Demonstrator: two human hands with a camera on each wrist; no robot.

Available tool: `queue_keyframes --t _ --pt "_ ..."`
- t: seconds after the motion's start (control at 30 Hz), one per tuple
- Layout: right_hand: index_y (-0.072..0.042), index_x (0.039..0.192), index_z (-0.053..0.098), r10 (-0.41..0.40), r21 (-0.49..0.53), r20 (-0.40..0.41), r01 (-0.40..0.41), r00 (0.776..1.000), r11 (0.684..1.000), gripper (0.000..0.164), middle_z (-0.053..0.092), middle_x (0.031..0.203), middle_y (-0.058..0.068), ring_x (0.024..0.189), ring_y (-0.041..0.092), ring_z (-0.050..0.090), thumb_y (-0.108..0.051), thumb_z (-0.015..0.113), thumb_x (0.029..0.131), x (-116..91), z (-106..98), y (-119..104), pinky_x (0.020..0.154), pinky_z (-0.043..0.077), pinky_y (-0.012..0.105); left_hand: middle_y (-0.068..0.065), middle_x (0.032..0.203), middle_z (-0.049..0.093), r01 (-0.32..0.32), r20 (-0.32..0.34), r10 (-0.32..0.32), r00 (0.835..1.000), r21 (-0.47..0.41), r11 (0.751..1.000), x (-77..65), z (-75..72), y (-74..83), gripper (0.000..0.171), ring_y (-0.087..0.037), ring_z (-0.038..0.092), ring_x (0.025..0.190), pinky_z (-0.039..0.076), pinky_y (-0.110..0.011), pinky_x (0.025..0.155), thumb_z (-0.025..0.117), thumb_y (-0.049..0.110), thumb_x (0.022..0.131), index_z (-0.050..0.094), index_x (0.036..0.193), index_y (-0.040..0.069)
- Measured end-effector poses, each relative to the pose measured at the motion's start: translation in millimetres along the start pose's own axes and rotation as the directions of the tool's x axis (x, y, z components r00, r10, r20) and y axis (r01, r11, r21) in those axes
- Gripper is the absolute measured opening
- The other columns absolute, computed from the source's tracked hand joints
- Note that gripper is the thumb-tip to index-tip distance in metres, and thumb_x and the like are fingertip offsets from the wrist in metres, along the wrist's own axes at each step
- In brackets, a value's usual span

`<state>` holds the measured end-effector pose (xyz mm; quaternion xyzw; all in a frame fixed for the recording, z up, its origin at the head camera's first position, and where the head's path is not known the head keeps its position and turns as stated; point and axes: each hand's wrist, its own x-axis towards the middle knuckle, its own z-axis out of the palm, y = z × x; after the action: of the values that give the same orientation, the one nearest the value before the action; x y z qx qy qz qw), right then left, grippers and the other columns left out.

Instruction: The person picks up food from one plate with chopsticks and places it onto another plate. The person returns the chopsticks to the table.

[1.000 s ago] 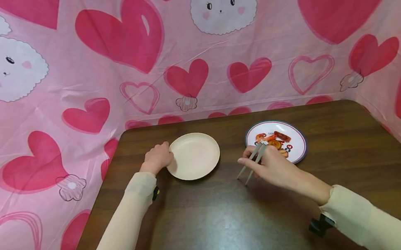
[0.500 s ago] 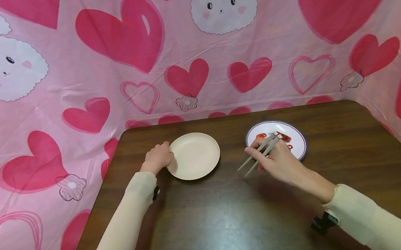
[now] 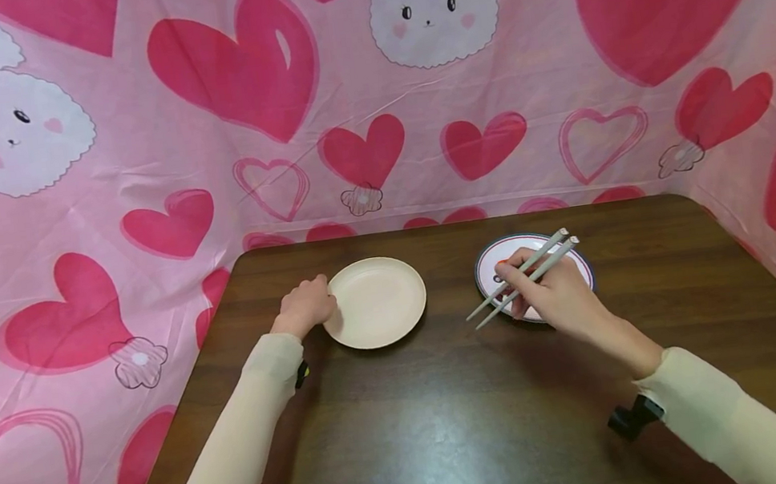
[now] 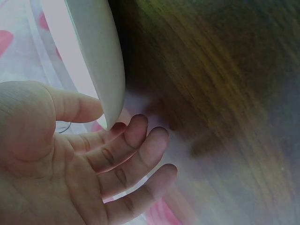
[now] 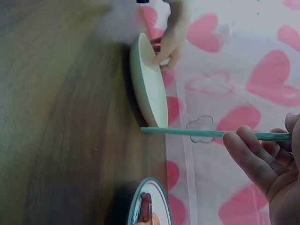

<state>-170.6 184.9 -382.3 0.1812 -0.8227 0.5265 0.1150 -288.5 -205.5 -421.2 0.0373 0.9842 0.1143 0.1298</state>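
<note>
My left hand (image 3: 304, 306) pinches the left rim of a plain cream plate (image 3: 377, 301). In the left wrist view the thumb lies on the inside of the rim of the plate (image 4: 101, 56), with the index finger at its outer side. A pair of pale grey-green chopsticks (image 3: 550, 263) is gripped by my right hand (image 3: 560, 297). Their tips point down left, a little apart, with nothing between them. Behind that hand is a white oval plate (image 3: 487, 266) with a blue rim, largely covered. The right wrist view shows a reddish-brown sausage-like piece (image 5: 146, 206) on it.
Both plates sit toward the far side of a dark wooden table (image 3: 382, 428), a gap of bare wood between them. Pink cloth (image 3: 406, 94) with hearts and rabbits hangs behind the table and at both sides. A small black device (image 3: 635, 416) sits at the right cuff.
My right hand has shifted rightward and slightly up over the blue-rimmed plate. The chopsticks have tilted from steep to flatter, and their tips have risen. The left hand and cream plate have stayed still.
</note>
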Motion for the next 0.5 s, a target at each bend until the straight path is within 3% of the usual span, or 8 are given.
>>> queue_keyframes --t 0.13,0.27,0.5 --pt "-0.003 0.097 0.069 0.059 0.022 0.002 -0.059 0.998 0.998 0.017 0.074 0.073 0.013 0.054 0.027 0.069 -0.018 0.068 0.105 3.2 -9.7 5.3 0.049 0.049 0.026 -0.025 0.123 0.064 -0.002 -0.002 0.002 1.000 -0.004 1.000 -1.5 -0.1 -0.3 0.039 -0.044 0.063 0.108 0.050 -0.062 0.094 0.052 0.023 0.103 0.055 0.134 -0.002" --pt "-0.001 0.102 0.065 0.112 0.061 0.015 -0.112 0.994 0.992 0.023 0.073 0.076 0.020 0.058 0.031 0.071 -0.023 0.066 0.106 7.3 -18.9 11.3 0.052 0.057 0.032 -0.024 0.123 0.064 0.001 0.005 -0.001 1.000 -0.008 1.000 -1.9 -0.1 -0.7 0.040 -0.043 0.063 0.107 0.050 -0.061 0.094 0.052 0.022 0.103 0.054 0.134 -0.002" --pt "0.008 0.106 0.059 0.104 0.135 0.028 -0.107 0.994 0.985 0.029 0.071 0.078 0.027 0.057 0.030 0.072 -0.021 0.062 0.109 15.0 -33.0 17.4 0.055 0.059 0.041 -0.023 0.122 0.064 0.002 0.012 -0.002 1.000 -0.015 1.000 -1.3 0.5 -1.1 0.039 -0.041 0.063 0.104 0.050 -0.061 0.094 0.053 0.022 0.103 0.054 0.134 -0.002"
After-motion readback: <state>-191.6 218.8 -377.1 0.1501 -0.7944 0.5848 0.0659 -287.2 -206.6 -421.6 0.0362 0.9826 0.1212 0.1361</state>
